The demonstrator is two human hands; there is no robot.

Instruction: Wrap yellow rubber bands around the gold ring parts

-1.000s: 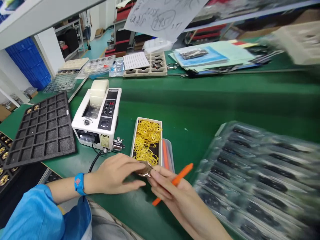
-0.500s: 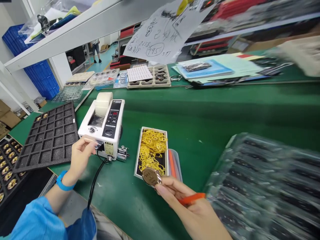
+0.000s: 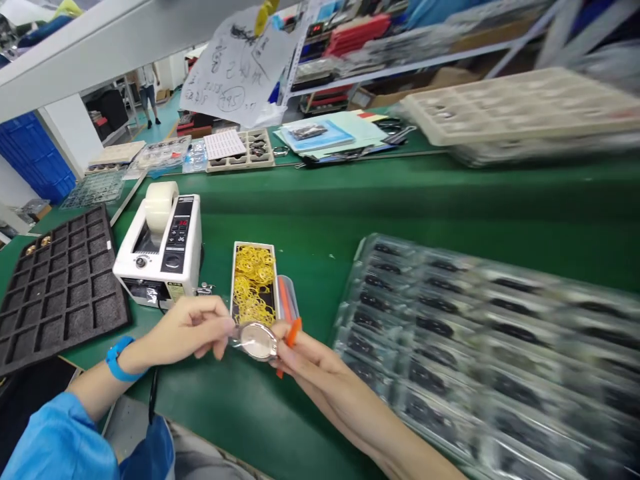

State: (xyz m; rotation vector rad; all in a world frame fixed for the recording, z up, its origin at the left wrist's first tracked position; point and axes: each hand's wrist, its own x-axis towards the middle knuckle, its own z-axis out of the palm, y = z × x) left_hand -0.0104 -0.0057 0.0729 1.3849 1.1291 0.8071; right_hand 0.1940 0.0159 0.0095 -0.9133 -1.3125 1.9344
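Observation:
My right hand [image 3: 313, 357] grips a round watch case [image 3: 259, 341], its pale round face turned up, above the green bench. An orange strip-like tool [image 3: 294, 332] is tucked between the same fingers. From the left, my left hand [image 3: 200, 327] pinches a small piece of clear tape [image 3: 236, 341] against the case's left edge; its fingertips partly hide the tape. Just beyond the hands, a white box [image 3: 233, 280] holds a heap of yellow plastic rings [image 3: 254, 267]. The white tape dispenser [image 3: 187, 280], carrying a clear tape roll [image 3: 161, 205], stands behind my left hand.
A black compartment tray [image 3: 65, 287] lies at left, with gold parts in its far corner. Clear plastic trays [image 3: 380, 300] of dark pieces cover the right side. Papers [image 3: 345, 137] and a beige tray [image 3: 520, 107] line the back ledge, below an overhead shelf beam [image 3: 100, 47].
My left hand has left the dispenser's front and come right to the watch case with the tape. The case now shows its other face. The view has swung right.

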